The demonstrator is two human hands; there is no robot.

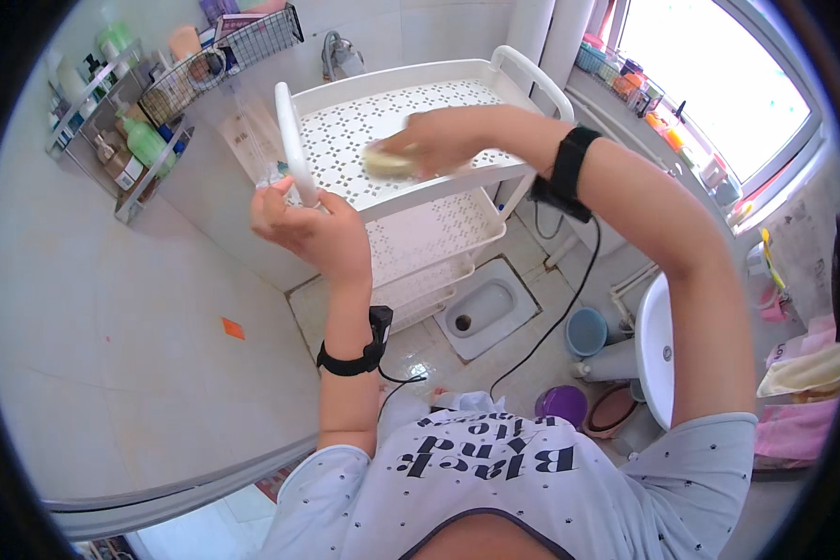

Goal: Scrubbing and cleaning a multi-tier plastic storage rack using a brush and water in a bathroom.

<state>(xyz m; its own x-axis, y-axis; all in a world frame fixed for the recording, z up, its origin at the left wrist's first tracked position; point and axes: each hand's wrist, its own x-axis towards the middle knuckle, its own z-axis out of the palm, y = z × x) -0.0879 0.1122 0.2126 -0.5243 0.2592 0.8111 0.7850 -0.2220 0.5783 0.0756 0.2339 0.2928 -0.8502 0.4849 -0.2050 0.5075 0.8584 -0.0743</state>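
Two bare hands are engaged at a white cart (345,126) with a perforated top tray and further tiers below. Left hand (313,233): fingers closed about the near end of the cart's left handle (290,131), thumb and fingers to either side of it. Right hand (434,140): grasping a pale yellow sponge (387,166), pressed down by the fingers; some blur is noted, and the exact finger placement cannot be told. Sponge position: on the top tray, toward the front rim, right of the left hand. Cart position: upright, beside the wall, with a squat toilet (499,303) set in the floor near its lower tiers. Further right: a blue bucket (586,332), a white sink (658,350) and a purple basin (562,405). A faucet (341,56) is mounted behind the cart.
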